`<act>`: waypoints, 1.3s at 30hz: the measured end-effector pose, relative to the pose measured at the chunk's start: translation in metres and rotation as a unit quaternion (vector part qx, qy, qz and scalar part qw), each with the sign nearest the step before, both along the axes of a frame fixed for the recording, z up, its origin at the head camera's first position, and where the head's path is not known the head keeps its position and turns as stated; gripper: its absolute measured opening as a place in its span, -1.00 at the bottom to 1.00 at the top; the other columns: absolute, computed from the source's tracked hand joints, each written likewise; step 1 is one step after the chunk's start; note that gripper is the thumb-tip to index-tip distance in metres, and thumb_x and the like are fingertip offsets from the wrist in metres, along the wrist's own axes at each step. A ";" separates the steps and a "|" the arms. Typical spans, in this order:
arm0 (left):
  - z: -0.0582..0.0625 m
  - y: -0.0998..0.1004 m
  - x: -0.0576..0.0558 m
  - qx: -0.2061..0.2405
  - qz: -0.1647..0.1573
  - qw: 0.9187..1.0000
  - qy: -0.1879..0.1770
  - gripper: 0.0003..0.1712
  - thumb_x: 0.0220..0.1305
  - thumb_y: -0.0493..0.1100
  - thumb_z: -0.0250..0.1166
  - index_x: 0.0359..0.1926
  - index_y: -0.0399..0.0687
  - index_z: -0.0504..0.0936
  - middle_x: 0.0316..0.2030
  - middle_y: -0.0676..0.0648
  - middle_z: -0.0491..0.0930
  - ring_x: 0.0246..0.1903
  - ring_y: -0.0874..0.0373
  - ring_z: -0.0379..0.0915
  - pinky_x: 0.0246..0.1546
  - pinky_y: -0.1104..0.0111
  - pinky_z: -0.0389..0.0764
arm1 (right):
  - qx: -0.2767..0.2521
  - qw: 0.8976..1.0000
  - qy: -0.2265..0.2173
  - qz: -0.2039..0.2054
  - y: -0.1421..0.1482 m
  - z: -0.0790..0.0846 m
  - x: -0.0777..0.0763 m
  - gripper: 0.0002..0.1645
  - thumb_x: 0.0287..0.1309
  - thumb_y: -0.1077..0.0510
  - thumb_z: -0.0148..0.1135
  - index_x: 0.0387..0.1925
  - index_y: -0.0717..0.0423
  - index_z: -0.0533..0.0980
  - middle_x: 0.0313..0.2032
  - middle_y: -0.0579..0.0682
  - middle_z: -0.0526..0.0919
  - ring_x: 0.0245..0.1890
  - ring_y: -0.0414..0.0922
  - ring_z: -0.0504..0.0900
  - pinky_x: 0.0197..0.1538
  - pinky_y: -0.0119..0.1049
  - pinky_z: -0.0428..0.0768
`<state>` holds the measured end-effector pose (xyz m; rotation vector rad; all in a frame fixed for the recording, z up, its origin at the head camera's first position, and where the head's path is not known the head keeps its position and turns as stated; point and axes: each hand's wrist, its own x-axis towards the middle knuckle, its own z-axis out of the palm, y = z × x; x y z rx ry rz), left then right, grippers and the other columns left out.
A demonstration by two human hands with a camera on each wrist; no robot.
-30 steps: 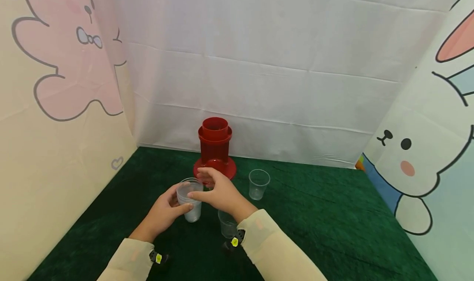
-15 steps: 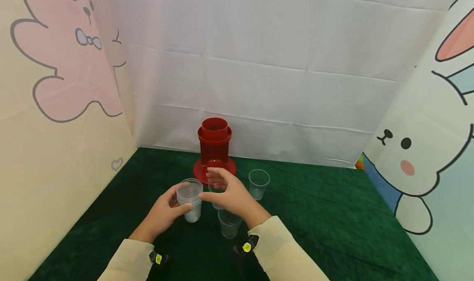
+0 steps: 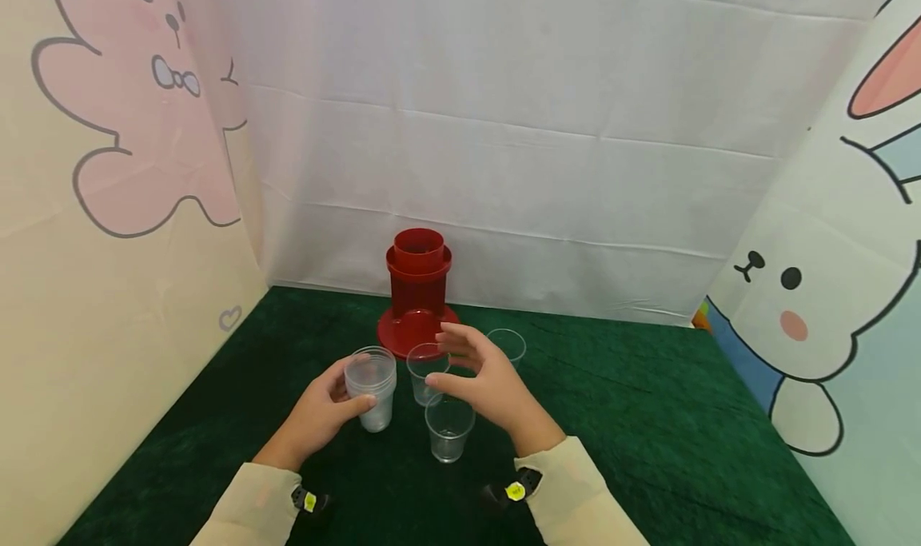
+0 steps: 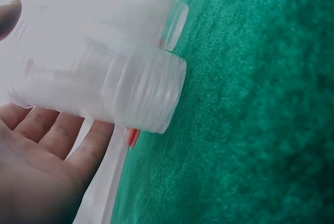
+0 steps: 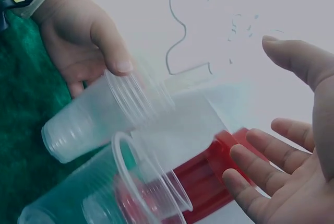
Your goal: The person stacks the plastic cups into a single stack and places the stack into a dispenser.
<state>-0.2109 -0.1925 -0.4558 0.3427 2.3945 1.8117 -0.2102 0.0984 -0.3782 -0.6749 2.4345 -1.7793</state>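
A nested stack of clear plastic cups stands upright in my left hand, with the thumb in front and fingers round the far side. In the left wrist view the cup stack shows its layered bases low over the green cloth. Right of it, my right hand is spread with thumb and fingers apart, holding nothing. Single clear cups stand upright beside it: one left of its fingertips, one nearer me, and one partly hidden behind the hand.
A red plastic cylinder with a collar and round base stands at the back, behind the cups. Green cloth covers the table. A white curtain closes the back, with cartoon-printed sheets at both sides.
My right hand has moved right, away from the stack. The single cup beside the stack, earlier mostly covered by that hand, now shows standing alone. My left hand stays in place with the stack.
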 end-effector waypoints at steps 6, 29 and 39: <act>0.000 -0.001 -0.001 0.003 -0.002 1.000 -0.004 -0.19 0.39 0.01 0.39 0.53 0.06 0.23 0.43 -0.23 0.33 0.40 -0.24 0.28 0.33 -0.11 0.40 | -0.025 1.000 0.002 -0.010 0.015 -0.008 0.003 -0.17 0.22 0.09 0.49 0.46 -0.07 0.34 0.32 -0.06 0.54 0.35 -0.07 0.47 0.37 0.01 0.46; -0.007 -0.002 -0.003 0.015 -0.006 1.000 -0.001 -0.21 0.38 -0.02 0.40 0.52 0.07 0.26 0.41 -0.22 0.36 0.38 -0.21 0.32 0.33 -0.08 0.43 | -0.047 0.994 0.059 -0.084 0.076 -0.030 -0.030 -0.23 0.26 0.15 0.46 0.43 0.08 0.35 0.36 0.12 0.48 0.38 0.09 0.42 0.41 0.17 0.36; -0.006 -0.002 -0.003 0.020 -0.006 1.000 -0.004 -0.22 0.39 -0.03 0.39 0.52 0.06 0.26 0.39 -0.22 0.37 0.36 -0.21 0.34 0.31 -0.08 0.45 | 0.000 0.989 0.055 -0.135 0.088 -0.046 -0.048 -0.13 0.19 -0.02 0.53 0.45 -0.03 0.34 0.43 0.03 0.39 0.39 0.17 0.37 0.39 0.21 0.37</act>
